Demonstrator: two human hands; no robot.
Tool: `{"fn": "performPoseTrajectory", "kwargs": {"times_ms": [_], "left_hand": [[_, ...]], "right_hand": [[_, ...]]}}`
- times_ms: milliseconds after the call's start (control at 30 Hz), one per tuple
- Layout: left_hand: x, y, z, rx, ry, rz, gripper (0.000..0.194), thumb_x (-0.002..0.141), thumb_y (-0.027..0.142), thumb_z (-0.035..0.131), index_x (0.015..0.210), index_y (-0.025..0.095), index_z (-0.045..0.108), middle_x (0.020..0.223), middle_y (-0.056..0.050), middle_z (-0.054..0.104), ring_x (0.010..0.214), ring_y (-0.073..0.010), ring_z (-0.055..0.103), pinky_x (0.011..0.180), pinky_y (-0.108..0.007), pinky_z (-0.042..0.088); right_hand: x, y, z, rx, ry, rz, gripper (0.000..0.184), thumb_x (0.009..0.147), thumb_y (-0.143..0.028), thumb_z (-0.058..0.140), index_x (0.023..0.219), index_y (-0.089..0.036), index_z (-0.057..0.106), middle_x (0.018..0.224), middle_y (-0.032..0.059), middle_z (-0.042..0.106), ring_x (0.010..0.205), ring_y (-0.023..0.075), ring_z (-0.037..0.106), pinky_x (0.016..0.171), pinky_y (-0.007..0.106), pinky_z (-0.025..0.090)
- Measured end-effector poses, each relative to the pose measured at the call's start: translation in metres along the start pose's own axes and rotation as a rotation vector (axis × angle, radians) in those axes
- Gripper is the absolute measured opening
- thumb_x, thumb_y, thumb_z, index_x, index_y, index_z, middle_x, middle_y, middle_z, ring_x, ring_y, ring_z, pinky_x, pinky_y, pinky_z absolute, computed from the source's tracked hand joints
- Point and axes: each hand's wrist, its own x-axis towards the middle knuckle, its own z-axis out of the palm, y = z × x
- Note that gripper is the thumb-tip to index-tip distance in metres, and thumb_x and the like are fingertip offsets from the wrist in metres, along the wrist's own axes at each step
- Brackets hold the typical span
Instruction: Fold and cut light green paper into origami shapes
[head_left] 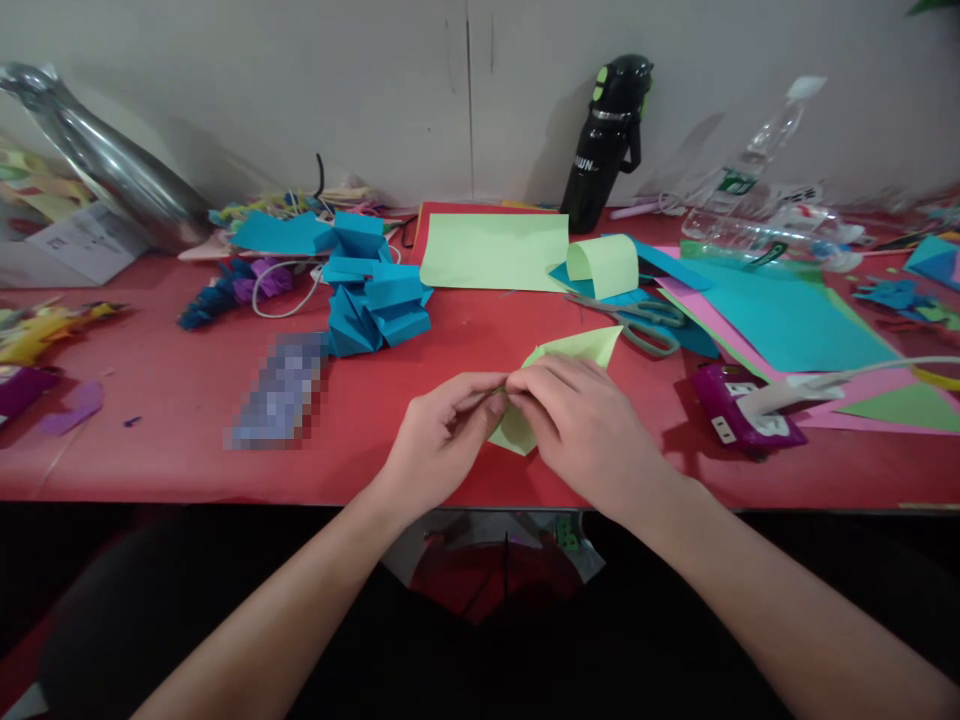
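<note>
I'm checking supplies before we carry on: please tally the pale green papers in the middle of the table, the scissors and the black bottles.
Pale green papers: 3 (held piece, curled piece, flat piece; any stacked beneath can't be told)
Scissors: 1 pair
Black bottle: 1
Total: 5

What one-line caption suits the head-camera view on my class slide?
Left hand and right hand pinch light-green paper over a red tabletop, scissors and folded blue paper beyond.
</note>
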Motion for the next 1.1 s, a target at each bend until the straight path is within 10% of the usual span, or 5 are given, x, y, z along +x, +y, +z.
{"fn": "performPoseTrajectory", "kwargs": {"times_ms": [1100], "left_hand": [[-0.0003, 0.0077, -0.0031, -0.161, -0.01, -0.103, 0.029, 0.095, 0.027, 0.063, 0.123, 0.022, 0.057, 0.085, -0.003, 0.074, 0.071, -0.0138, 0.065, 0.063, -0.024, 0.052]], "right_hand": [[0.0003, 0.002, -0.0049, 0.136, 0.063, -0.011, 0.016, 0.094, -0.01, 0.057, 0.098, -0.017, 0.071, 0.096, 0.0074, 0.071, 0.09, 0.0222, 0.065, 0.084, 0.037, 0.047]]}}
